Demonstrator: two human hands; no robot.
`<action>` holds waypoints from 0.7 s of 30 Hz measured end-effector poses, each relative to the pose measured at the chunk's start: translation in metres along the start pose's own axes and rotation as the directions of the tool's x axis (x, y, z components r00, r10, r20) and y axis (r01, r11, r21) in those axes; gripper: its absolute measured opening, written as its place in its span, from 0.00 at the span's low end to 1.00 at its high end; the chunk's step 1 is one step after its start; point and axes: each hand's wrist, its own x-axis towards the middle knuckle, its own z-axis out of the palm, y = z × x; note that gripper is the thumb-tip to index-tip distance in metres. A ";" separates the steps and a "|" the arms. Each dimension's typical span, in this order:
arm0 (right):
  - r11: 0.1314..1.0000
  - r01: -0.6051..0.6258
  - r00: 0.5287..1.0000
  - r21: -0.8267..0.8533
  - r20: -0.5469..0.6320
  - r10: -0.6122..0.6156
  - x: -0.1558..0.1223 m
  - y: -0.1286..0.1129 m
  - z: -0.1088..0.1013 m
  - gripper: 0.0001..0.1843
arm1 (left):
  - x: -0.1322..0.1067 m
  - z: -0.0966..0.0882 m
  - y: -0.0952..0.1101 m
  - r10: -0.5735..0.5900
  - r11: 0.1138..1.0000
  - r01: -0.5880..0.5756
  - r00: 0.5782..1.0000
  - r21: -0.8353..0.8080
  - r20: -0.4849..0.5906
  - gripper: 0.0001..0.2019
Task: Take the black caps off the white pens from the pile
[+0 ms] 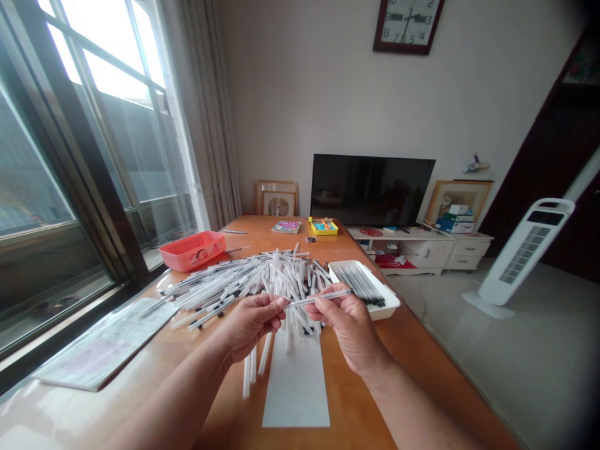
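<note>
The pen (319,298) is thin and clear; the left hand (250,322) pinches its near end and the right hand (349,322) pinches its middle, above the pile of pens (244,281)

Slim white pen (319,298), near-level, above table

Home living room: TV (372,189), wall clock (407,24), curtains (210,112).
</note>
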 end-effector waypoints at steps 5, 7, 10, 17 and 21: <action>1.000 0.001 1.000 0.003 -0.004 -0.001 0.000 -0.002 -0.001 0.18 | -0.001 0.001 0.001 -0.012 1.000 0.012 1.000 0.005 0.014 0.14; 1.000 -0.007 1.000 0.000 0.015 0.007 -0.001 -0.002 -0.001 0.17 | -0.002 0.003 0.002 -0.019 1.000 0.019 0.999 0.016 0.026 0.14; 1.000 -0.017 0.999 -0.015 0.036 0.017 -0.002 0.000 0.001 0.17 | -0.003 0.004 0.002 -0.029 0.999 0.029 0.999 0.015 0.035 0.15; 0.996 -0.094 0.995 0.006 0.014 0.094 -0.001 0.000 -0.001 0.19 | -0.002 -0.001 0.001 -0.027 0.999 0.025 0.999 0.039 0.043 0.15; 0.991 -0.136 0.991 0.005 0.009 0.136 0.000 0.000 -0.003 0.19 | -0.003 0.000 0.002 -0.024 0.999 0.022 0.998 0.039 0.057 0.15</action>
